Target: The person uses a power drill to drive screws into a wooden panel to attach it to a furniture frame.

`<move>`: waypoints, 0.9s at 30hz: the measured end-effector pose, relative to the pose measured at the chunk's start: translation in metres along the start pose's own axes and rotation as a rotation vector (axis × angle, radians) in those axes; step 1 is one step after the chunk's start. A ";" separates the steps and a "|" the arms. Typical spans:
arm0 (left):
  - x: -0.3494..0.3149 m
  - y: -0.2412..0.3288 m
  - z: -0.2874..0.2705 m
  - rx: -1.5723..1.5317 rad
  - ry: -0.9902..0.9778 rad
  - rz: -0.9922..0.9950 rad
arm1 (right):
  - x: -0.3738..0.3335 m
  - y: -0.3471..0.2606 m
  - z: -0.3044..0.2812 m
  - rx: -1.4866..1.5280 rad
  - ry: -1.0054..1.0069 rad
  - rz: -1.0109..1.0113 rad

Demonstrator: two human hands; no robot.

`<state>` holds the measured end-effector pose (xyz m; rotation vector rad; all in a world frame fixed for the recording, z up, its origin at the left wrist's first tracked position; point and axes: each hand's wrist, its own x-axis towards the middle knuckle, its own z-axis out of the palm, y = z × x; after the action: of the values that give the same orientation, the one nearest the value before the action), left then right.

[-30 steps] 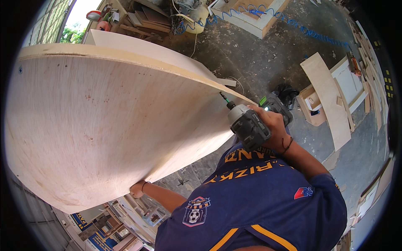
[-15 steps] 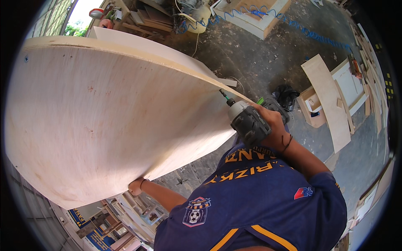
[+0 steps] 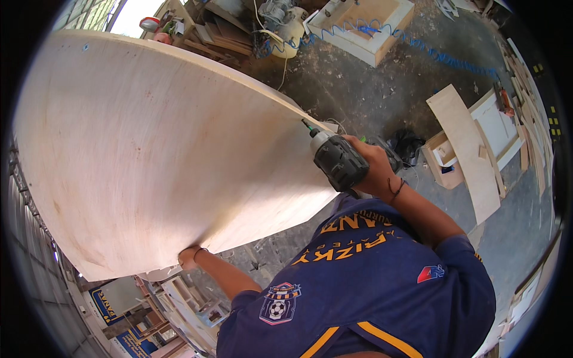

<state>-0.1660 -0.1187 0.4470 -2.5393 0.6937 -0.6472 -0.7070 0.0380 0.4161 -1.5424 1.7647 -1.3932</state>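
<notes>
The wide pale panel (image 3: 173, 149) takes most of the left half of the view, in front of the person. Its surface has fine grain, some small reddish specks, a blue mark (image 3: 86, 47) near the far left corner, and a brown stain toward the near left. The right grip (image 3: 375, 164) is closed firmly around the drill (image 3: 341, 164), and the bit (image 3: 307, 124) points to the far edge of the panel; I cannot tell if its tip touches. The left grip (image 3: 190, 257) is at the near edge of the panel; its fingers are partly hidden, so I cannot tell how far it is closed. Beyond, the grey floor (image 3: 388, 110) is dusty, with light scraps on it. A blue coiled hose (image 3: 444, 58) runs across above a pale box (image 3: 382, 49). To the right, a plywood sheet (image 3: 468, 158) lies near a black bag (image 3: 407, 145).
</notes>
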 end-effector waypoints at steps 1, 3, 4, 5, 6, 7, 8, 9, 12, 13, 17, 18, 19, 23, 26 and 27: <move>0.002 0.000 0.001 -0.004 0.007 0.008 | 0.000 0.001 0.001 0.002 -0.001 -0.012; 0.009 0.009 0.001 -0.015 0.005 0.052 | 0.002 0.005 -0.006 -0.024 -0.017 0.020; 0.013 0.006 0.008 -0.010 -0.009 0.061 | 0.003 0.007 -0.005 -0.031 -0.036 0.025; 0.022 0.003 0.017 -0.007 -0.024 0.073 | 0.002 0.007 -0.003 0.012 -0.047 0.036; 0.028 0.008 0.022 -0.050 0.046 0.036 | 0.003 0.007 -0.003 0.042 -0.047 0.053; 0.032 0.011 0.031 -0.193 0.058 0.054 | 0.002 0.005 -0.005 0.073 -0.045 0.070; 0.036 0.005 0.046 -0.328 0.064 0.059 | 0.001 0.001 -0.002 0.057 -0.047 0.100; 0.035 -0.001 0.059 -0.458 0.070 0.070 | -0.004 0.000 0.002 0.047 -0.010 0.086; 0.017 0.000 0.102 -1.379 -0.313 -0.150 | -0.016 -0.001 0.011 0.031 0.082 0.035; -0.001 0.004 0.113 -1.764 -0.516 -0.289 | -0.019 -0.003 0.011 0.035 0.104 0.013; -0.114 0.017 0.098 -2.459 -1.233 -0.770 | -0.044 -0.010 -0.006 0.065 -0.023 0.168; -0.140 0.015 0.096 -2.407 -1.302 -0.753 | -0.048 -0.018 -0.005 0.027 0.019 0.119; -0.162 0.014 0.096 -2.361 -1.370 -0.735 | -0.055 -0.020 -0.003 -0.014 -0.003 0.141; -0.247 0.014 0.076 -2.253 -1.959 -0.366 | -0.091 -0.023 0.007 -0.055 -0.078 0.202; -0.293 0.009 0.027 -2.163 -2.140 -0.255 | -0.113 -0.034 0.015 0.011 -0.063 0.134; -0.303 0.007 0.011 -2.121 -2.162 -0.191 | -0.120 -0.037 0.016 -0.001 -0.075 0.139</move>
<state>-0.3950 0.0478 0.3370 0.9330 0.0826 -1.9646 -0.6394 0.1441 0.4058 -1.4237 1.7907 -1.2523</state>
